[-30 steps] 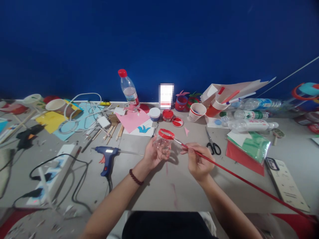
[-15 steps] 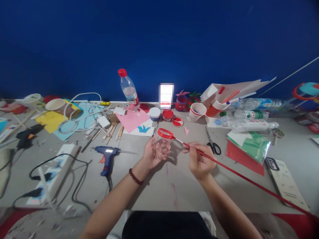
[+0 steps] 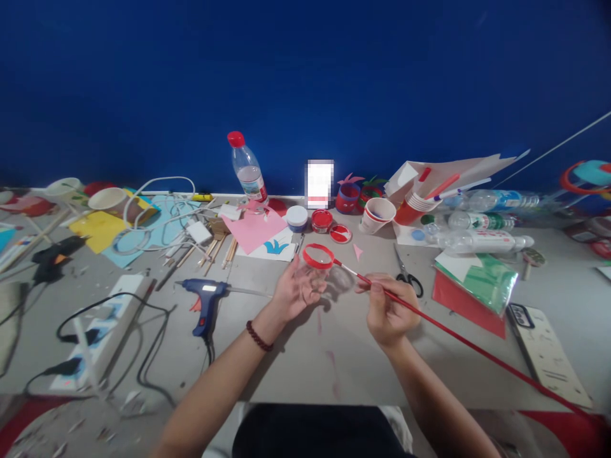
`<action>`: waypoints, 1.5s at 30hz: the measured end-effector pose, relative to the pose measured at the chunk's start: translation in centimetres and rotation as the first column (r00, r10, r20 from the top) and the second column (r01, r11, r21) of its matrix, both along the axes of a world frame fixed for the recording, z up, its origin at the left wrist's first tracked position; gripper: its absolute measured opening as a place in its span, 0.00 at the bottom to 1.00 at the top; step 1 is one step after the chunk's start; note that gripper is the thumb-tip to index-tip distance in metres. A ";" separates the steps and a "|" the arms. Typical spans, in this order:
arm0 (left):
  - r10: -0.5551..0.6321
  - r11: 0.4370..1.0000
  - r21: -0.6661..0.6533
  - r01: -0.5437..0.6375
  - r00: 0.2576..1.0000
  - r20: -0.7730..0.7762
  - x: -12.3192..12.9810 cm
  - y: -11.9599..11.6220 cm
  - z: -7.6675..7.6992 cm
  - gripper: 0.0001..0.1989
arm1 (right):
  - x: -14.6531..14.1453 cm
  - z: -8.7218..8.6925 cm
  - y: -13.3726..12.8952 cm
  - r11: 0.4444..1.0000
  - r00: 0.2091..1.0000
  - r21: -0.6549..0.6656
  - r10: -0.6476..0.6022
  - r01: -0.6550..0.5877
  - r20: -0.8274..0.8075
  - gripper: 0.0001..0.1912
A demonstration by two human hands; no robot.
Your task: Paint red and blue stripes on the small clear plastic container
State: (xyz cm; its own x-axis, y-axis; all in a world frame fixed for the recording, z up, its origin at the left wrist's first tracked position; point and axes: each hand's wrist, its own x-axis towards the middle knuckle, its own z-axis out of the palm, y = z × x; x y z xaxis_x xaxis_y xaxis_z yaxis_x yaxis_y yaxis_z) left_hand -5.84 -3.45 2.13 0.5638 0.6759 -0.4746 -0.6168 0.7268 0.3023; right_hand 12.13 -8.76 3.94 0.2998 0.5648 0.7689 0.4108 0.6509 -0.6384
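Clear plastic cup (image 3: 316, 264), red-rimmed.
Left hand (image 3: 290, 291): I cradle it. Right hand (image 3: 392, 313), to its right: I pinch a red-handled paintbrush (image 3: 458, 336).

On my head feed, my left grip (image 3: 292, 296) cradles a clear cup (image 3: 309, 275), its rim (image 3: 314, 262) painted red, while my right grip (image 3: 391, 310) pinches a long red brush (image 3: 449, 331), tip at that rim. Beyond the left grip I see a jar of red paint (image 3: 321, 221) on the worktop (image 3: 296, 378); left of that grip, a blue glue gun (image 3: 207, 298); just beyond the right grip, scissors (image 3: 405, 276).
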 end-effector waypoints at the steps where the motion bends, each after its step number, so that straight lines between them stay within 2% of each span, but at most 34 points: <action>1: 0.001 1.000 0.024 -0.001 1.000 0.000 0.1 -0.1 0.1 0.22 | 0.0 0.0 0.0 1.000 1.000 0.004 -0.005 0.005 0.001 0.07; 8: 0.070 0.993 0.090 -0.071 0.998 0.007 0.1 -0.2 0.1 0.22 | 0.0 0.2 0.1 1.000 1.000 0.023 0.005 -0.005 -0.015 0.07; 11: 0.051 0.993 0.101 -0.055 0.998 0.038 0.0 -0.3 0.0 0.19 | -0.1 0.3 0.1 1.000 1.000 0.022 0.003 -0.003 -0.017 0.06; 14: 0.052 0.988 0.143 -0.051 0.999 0.002 -0.1 -0.4 -0.2 0.13 | -0.1 0.5 0.2 0.999 1.000 0.030 -0.010 0.011 -0.020 0.05; 18: 0.011 0.988 0.153 -0.008 1.000 -0.016 0.0 -0.3 -0.2 0.12 | -0.2 0.5 0.3 1.000 0.999 0.014 -0.026 0.027 -0.044 0.03; 23: -0.030 0.989 0.142 0.031 1.000 -0.009 0.1 -0.1 -0.2 0.16 | -0.2 0.2 0.1 0.999 0.996 -0.022 -0.027 0.025 -0.088 0.03; 30: -0.013 0.987 0.162 0.021 0.999 -0.052 0.3 -0.3 -0.5 0.13 | -0.1 -0.5 0.0 0.998 0.990 -0.068 -0.006 -0.004 -0.144 0.03; 40: 0.031 0.968 0.251 0.003 0.991 -0.130 0.5 -1.0 -0.1 0.15 | 0.0 -0.9 -0.1 0.989 0.996 -0.146 -0.040 0.027 -0.083 0.04; 45: 0.024 0.967 0.254 0.011 0.991 -0.132 0.4 -0.8 -0.1 0.17 | 0.0 -0.7 0.0 0.992 0.998 -0.118 -0.043 0.037 -0.044 0.05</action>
